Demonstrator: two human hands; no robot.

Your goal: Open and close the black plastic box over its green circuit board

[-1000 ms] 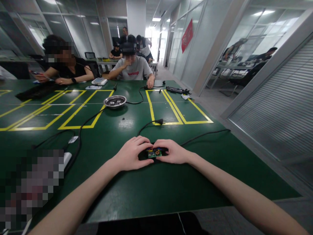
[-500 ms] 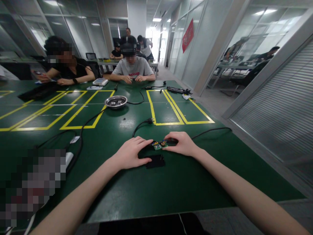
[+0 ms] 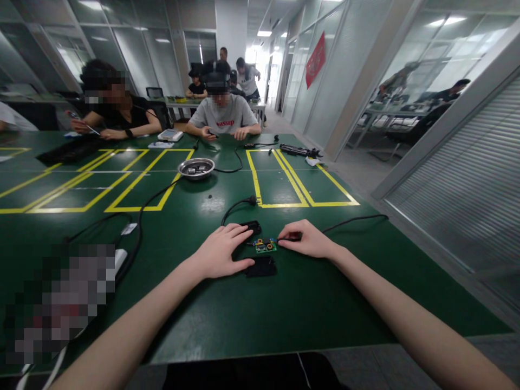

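A small green circuit board (image 3: pixel 266 246) with coils and wires lies on the table between two black plastic case halves. The farther case half (image 3: pixel 254 226) is partly under the fingertips of my left hand (image 3: pixel 221 252). That hand is spread, its thumb at the left edge of the nearer case half (image 3: pixel 262 266). Just right of the board, my right hand (image 3: pixel 306 239) pinches a black cable (image 3: pixel 289 239) between thumb and fingers. The cable's join to the board is too small to make out.
A black plug (image 3: pixel 252 201) on a cord lies beyond the case halves. Farther off stands a metal bowl (image 3: pixel 183 169) with small metal parts. Yellow tape marks the green table (image 3: pixel 325 303). A black folded tripod (image 3: pixel 300 151) lies at the back right. Two people sit across the table.
My right hand has let go of the board's edge and shifted slightly right onto the cable. The board now shows fully, and the farther case half is more visible. The view has moved slightly.
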